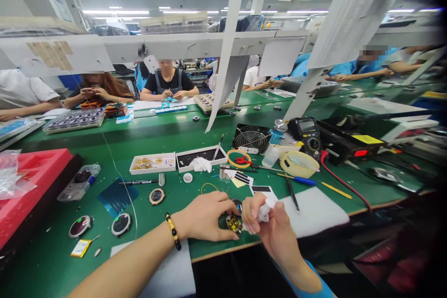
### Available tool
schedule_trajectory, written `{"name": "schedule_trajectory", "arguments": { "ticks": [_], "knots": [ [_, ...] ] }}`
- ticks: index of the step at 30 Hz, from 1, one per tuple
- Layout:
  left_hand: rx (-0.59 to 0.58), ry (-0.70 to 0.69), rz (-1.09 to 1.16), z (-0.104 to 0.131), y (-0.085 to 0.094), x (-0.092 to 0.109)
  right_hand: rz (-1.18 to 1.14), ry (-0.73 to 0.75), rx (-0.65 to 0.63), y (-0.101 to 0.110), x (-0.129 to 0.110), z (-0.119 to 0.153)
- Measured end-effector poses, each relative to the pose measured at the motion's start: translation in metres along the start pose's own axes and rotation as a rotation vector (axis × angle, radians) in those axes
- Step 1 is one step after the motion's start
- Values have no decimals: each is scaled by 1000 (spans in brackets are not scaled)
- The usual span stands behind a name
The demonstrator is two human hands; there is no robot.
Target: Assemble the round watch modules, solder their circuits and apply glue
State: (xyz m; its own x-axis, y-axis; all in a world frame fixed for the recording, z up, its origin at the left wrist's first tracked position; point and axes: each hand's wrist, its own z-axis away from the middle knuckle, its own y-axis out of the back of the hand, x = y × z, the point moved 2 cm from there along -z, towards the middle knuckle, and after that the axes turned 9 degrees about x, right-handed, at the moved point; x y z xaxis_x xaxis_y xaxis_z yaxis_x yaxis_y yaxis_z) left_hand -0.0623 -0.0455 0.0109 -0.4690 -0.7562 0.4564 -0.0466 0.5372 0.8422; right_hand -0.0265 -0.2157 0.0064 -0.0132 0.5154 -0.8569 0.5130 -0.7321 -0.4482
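Near the table's front edge, my left hand [209, 216] has its thumb and fingers closed round an opened round watch [233, 224] whose inner electronics show yellow and dark. A dark round piece [238, 206] shows just above it, partly covered by fingers. Close on its right, my right hand [270, 226] pinches a crumpled white wipe [265, 212] beside the watch. Left of my hands lie a gold-rimmed watch case [157, 196], two more round watches, one nearer [120, 224] and one farther left [80, 226], and a small yellow battery [81, 247].
White trays of small parts [152, 163], red scissors [242, 161], a tape roll [299, 164], a blue-handled screwdriver [303, 180] and a multimeter [307, 135] stand beyond my hands. A red foam box [38, 181] is at left. Several co-workers sit across the green table [146, 125].
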Motion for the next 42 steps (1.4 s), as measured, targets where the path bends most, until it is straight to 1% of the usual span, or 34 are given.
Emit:
{"name": "schedule_trajectory", "arguments": {
  "ticks": [5, 11, 18, 27, 34, 42],
  "knots": [
    [-20, 13, -19, 1, 0, 1, 61, 39, 3, 2, 1, 0],
    [-9, 7, -4, 0, -1, 0, 93, 107, 20, 5, 5, -1],
    [-18, 21, -18, 0, -1, 1, 80, 158, 110, 8, 15, 3],
    [-2, -4, -18, 0, -1, 0, -24, 90, 80, 3, 12, 3],
    [8, -13, -13, 0, -1, 0, -67, 48, 92, -2, 7, 3],
    [0, -4, -38, 0, -2, 0, -131, 10, 19, -12, 6, 0]
  ]
}}
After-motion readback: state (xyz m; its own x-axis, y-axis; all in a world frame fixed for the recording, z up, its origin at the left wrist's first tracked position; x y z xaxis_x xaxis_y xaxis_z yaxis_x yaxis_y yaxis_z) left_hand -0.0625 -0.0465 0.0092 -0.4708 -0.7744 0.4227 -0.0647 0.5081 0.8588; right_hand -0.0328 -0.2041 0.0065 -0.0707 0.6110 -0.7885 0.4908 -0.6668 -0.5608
